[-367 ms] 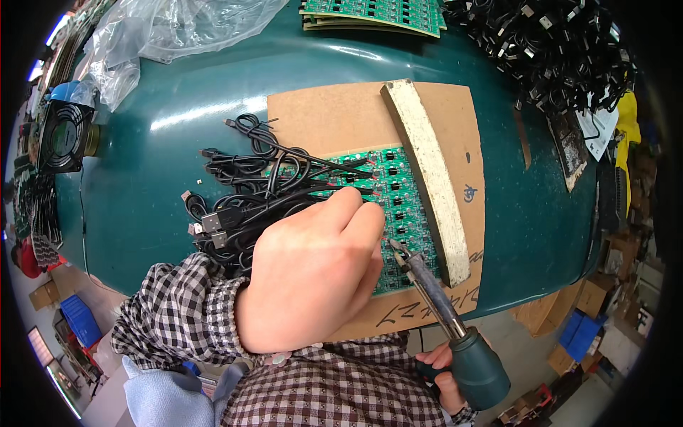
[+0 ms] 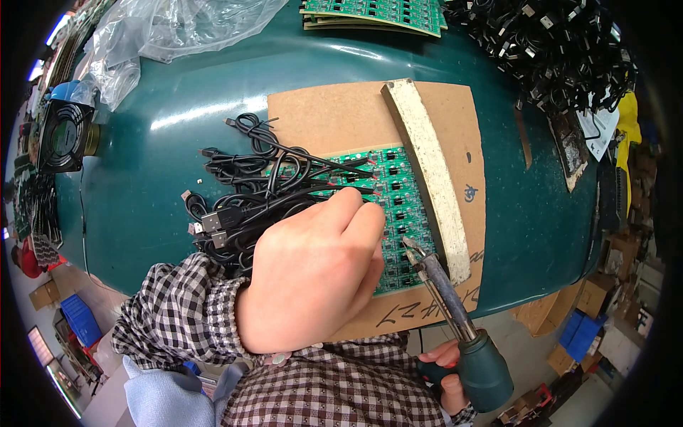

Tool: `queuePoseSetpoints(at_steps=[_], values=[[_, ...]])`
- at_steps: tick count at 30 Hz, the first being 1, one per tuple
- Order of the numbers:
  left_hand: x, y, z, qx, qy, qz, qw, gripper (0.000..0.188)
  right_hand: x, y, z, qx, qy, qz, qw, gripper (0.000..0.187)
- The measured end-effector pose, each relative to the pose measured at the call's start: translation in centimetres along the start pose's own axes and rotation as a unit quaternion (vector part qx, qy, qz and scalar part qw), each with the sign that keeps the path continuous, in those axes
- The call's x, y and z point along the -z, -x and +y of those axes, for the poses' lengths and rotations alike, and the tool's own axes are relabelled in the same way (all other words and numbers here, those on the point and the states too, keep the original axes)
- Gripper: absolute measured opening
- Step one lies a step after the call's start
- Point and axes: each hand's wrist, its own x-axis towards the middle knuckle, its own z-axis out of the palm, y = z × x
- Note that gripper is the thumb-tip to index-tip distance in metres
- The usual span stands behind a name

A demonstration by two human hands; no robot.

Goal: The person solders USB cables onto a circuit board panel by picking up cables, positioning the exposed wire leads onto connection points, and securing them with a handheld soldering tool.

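Observation:
My left hand (image 2: 313, 263) is closed in a pinch over the green circuit board (image 2: 402, 188), on a black USB cable (image 2: 274, 206) that runs in under it; the fingertips are hidden. Several black USB cables lie bundled left of this hand, some with red wire ends at the board's pads. My right hand (image 2: 447, 370), partly hidden, is wrapped round the grip of a dark green soldering gun (image 2: 455, 313). Its metal tip points up and left at the board, right of my left hand; whether it touches cannot be told.
Under the board lies a brown cardboard sheet (image 2: 334, 114), with a pale, worn bar (image 2: 430, 178) along the board's right side. Stacked green boards (image 2: 377, 14), a heap of black cables (image 2: 548, 50), a plastic bag (image 2: 192, 28) and a small black fan (image 2: 65, 135) stand around the green table (image 2: 178, 153).
The soldering gun's tip has shifted a little right, away from my left hand's fingers. My right hand has moved slightly with it; my left hand and the cables look still.

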Motion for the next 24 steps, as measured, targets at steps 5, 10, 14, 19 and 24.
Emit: queuePoseSetpoints(at_steps=[5,10,14,19,24], values=[[0.0,-0.2,-0.1,-0.001,0.003,0.003,1.0,0.015,0.1,0.1,0.2,-0.002,0.009,0.01,1.0,0.05],[-0.1,-0.1,-0.1,0.002,-0.024,0.02,1.0,0.013,0.2,-1.7,0.7,0.089,-0.02,-0.006,0.996,0.055],[-0.2,0.3,-0.4,-0.002,-0.032,0.044,0.999,0.011,-1.3,-5.8,-0.8,0.219,-0.21,0.06,0.951,0.061],[-0.3,0.5,-0.4,-0.028,0.001,0.044,0.999,0.013,-0.3,-8.3,-3.3,0.216,-0.317,0.076,0.92,0.052],[2.0,0.9,-0.1,-0.089,0.054,0.019,0.994,0.016,1.4,-7.9,-5.3,0.232,-0.325,-0.044,0.916,0.051]])
